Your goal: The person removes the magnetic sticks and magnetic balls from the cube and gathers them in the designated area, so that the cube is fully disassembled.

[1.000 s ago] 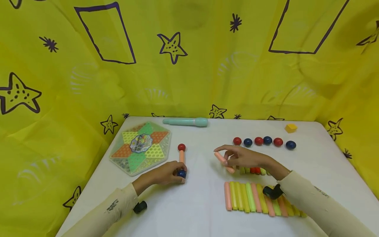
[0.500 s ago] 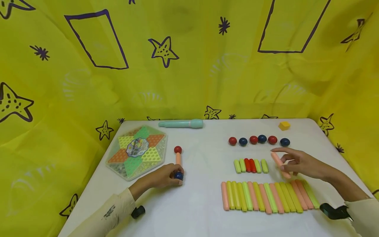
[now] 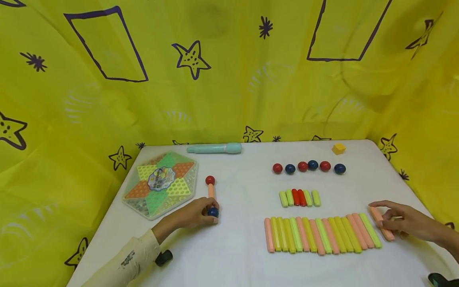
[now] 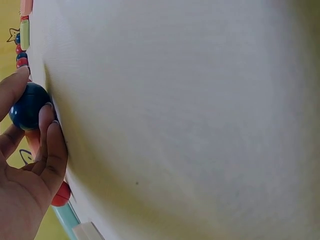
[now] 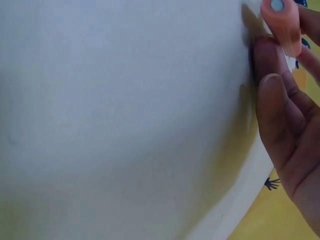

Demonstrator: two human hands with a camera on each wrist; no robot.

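Note:
My left hand [image 3: 197, 212] pinches a dark blue ball [image 4: 29, 107] between thumb and fingers. The ball sits at the near end of a peach stick [image 3: 211, 191], with a red ball [image 3: 210, 180] at its far end; the fingers hide part of the joint. At the right, my right hand [image 3: 405, 221] holds another peach stick [image 3: 381, 225] low over the table, just right of a row of long sticks [image 3: 324, 235] in peach, yellow and light green. In the right wrist view, this stick's end [image 5: 277, 6] shows a pale round disc.
Behind the row lie short green and red sticks [image 3: 299, 197], then several red and blue balls [image 3: 303, 166]. A yellow block [image 3: 338, 149] stands at the back right. A hexagonal game board [image 3: 161, 183] lies at the left, with a mint-green tube [image 3: 215, 148] along the back edge.
My right hand has carried the peach stick rightward and down, from the middle to the row's right end. My left hand keeps its grip on the blue ball. The head view has shifted slightly.

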